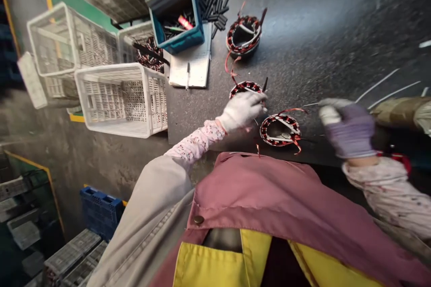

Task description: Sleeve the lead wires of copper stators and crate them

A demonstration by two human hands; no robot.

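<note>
Pink smock (266,202); left hand (240,110) touching a wound stator (245,87); notepad (198,60) unreadable.

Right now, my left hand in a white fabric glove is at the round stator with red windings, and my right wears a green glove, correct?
No: in the head view, the right hand wears purple, not green; the left hand, white-gloved, is at the round red-wound stator.

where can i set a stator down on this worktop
The widest free patch is the dark worktop above the right hand, past the upper wound stator. A narrower strip runs between the notepad and the middle stator. It's crowded around the blue crate and by the left hand.
</note>
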